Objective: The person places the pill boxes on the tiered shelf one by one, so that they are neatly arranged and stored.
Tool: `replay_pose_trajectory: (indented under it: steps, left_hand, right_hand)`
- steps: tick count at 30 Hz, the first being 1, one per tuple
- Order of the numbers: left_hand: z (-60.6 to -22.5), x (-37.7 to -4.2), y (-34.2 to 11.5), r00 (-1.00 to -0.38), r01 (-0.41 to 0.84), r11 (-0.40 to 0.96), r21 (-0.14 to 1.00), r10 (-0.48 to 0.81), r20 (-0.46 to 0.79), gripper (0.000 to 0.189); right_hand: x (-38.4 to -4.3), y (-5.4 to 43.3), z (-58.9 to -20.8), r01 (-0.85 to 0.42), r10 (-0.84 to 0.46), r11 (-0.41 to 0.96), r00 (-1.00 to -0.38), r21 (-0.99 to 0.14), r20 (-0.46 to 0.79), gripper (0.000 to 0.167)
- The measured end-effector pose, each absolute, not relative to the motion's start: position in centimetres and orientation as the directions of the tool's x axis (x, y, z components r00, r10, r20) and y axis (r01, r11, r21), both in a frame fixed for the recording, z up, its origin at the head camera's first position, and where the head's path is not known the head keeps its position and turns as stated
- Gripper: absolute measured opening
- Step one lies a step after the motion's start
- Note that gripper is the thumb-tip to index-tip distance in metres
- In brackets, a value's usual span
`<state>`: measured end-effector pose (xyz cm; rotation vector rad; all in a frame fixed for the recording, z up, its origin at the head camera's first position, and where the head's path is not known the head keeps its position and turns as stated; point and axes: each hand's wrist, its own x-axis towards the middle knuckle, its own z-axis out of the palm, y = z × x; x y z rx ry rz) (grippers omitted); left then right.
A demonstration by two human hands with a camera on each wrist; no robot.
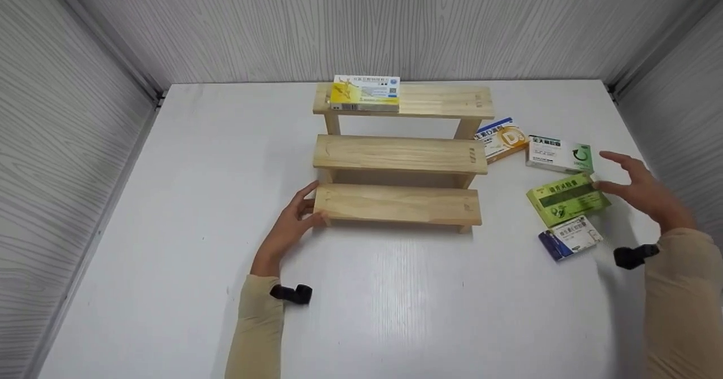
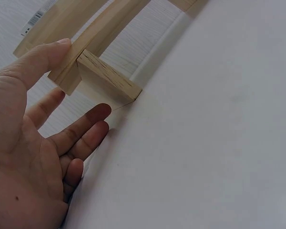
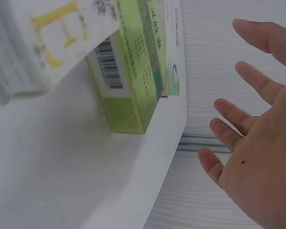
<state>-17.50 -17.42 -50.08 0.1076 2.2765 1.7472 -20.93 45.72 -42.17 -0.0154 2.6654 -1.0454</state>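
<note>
A three-step wooden shelf (image 1: 395,156) stands on the white table. My left hand (image 1: 292,223) grips the left end of its lowest step; in the left wrist view the thumb (image 2: 50,55) lies on the board's edge while the lower fingers reach out below. On the top step, at the left, lies a yellow-and-white medicine box (image 1: 366,94). Over the right side hovers my right hand (image 1: 649,192), fingers spread, holding nothing. Nearest to it are a green medicine box (image 1: 565,198) and a white-and-green medicine box (image 1: 559,154).
A blue-and-white medicine box (image 1: 573,236) lies against the green one's near side. An orange-and-white D3 box (image 1: 502,139) sits beside the shelf's right end, partly hidden by it. Grey wood-grain walls (image 1: 367,23) enclose the table at the back and sides.
</note>
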Motion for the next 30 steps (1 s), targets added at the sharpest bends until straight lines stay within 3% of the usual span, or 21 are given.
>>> replay_pose_trajectory:
  steps: [18,30]
  left_hand:
    - [-50.0,-17.4,-17.4,-0.960,-0.097,0.242,0.965,0.234,-0.155,0.073]
    - [-50.1,-17.5,-17.5,-0.958,-0.089,0.242,0.966,0.245,-0.149,0.072]
  right_hand:
    - [-19.5,47.3,-44.8,0.165,-0.087,0.839,-0.900,-0.519,-0.428,0.082]
    - [-19.1,47.1,-45.6,0.189,-0.108,0.798,-0.890,-0.573,-0.444,0.082]
